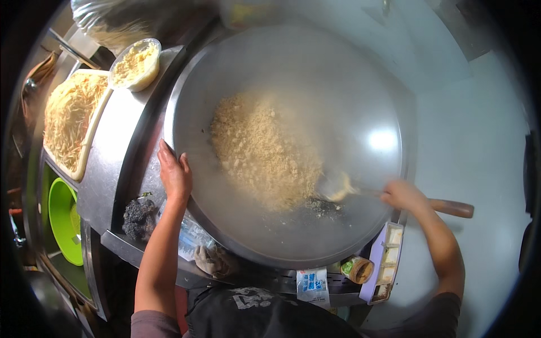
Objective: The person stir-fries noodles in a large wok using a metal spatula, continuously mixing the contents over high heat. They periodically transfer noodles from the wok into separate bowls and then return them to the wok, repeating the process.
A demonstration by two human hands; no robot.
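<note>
A large steaming metal wok (296, 80) lies before me, with a heap of crumbly, pale yellow food (264, 148) in its left and middle part. My right hand (405, 195), slightly blurred, grips the handle of a wok spatula (450, 207) over the wok's right rim. The spatula's blurred metal head touches the lower right edge of the heap. My left hand (174, 173) rests against the wok's left rim, thumb and fingers spread along it; whether it grips the rim cannot be told.
At the left are a tray of shredded food (72, 122), a plastic tub of yellow food (137, 65) and a green basin (63, 219). A steel scouring pad (138, 217), a printed packet (312, 286), a jar (357, 269) and a purple seasoning box (382, 264) lie near the wok's lower rim.
</note>
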